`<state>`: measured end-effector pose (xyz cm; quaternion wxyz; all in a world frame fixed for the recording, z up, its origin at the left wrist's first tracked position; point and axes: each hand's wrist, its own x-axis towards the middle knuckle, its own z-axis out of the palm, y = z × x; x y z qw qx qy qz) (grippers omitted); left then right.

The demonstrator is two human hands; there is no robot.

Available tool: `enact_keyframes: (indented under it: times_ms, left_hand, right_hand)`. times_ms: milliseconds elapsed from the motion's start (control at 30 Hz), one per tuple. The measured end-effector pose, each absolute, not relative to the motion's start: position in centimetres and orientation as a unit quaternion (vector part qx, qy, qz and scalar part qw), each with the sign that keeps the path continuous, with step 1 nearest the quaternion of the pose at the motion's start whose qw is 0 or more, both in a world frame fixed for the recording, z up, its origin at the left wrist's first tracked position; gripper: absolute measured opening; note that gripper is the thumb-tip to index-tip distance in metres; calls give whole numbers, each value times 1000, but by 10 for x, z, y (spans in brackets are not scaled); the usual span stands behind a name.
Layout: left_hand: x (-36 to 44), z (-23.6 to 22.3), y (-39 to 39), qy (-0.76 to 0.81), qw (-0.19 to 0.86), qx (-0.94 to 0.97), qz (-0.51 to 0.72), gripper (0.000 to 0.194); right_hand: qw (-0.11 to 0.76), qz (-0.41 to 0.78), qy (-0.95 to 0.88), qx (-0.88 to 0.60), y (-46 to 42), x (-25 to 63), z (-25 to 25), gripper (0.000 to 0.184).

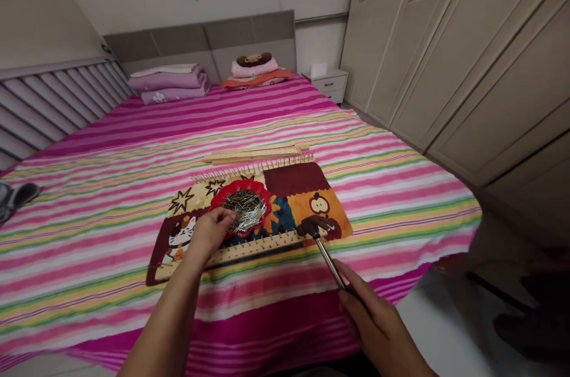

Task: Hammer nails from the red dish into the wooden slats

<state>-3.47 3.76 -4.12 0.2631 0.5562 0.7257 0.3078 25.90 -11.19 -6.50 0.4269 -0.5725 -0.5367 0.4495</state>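
My right hand (371, 311) is wrapped around the handle of a hammer (327, 255). The dark hammer head rests over the right end of a wooden strip (258, 246) that has rows of nails standing in it. My left hand (216, 230) reaches over the near left rim of a red scalloped bowl (221, 189), its fingertips pinched together at the loose nails (249, 209) inside. Whatever those fingers hold is too small to make out. Under the bowl and strip lies a patterned mat (296, 178) with a cat, leaves and apples.
Along the mat's far edge runs another strip with upright nails (258, 169). Behind it several bare wooden strips (256, 155) are stacked. Everything lies on a striped bedspread (401, 187). Folded bedding (171, 83) sits by the headboard, and a wardrobe (445, 38) stands at right.
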Motion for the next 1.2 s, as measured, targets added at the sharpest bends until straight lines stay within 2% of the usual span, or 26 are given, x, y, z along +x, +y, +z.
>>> enact_keyframes:
  times_ms: [100, 233, 600, 767, 1200]
  left_hand:
    - [-35, -38, 21, 677, 370, 483, 414, 32]
    - [-29, -42, -10, 656, 390, 433, 480, 34]
    - [1, -98, -39, 700, 290, 469, 454, 23]
    - [8, -105, -36, 709, 275, 470, 448, 24]
    - [9, -117, -35, 686, 174, 574, 412, 19]
  right_hand:
    - [431, 442, -537, -575, -113, 259, -66, 48]
    - [416, 443, -555, -568, -115, 260, -68, 49]
    - [412, 465, -540, -567, -116, 256, -62, 46]
    - [432, 462, -524, -570, -117, 253, -65, 47]
    - [380, 473, -583, -541, -115, 252, -62, 46]
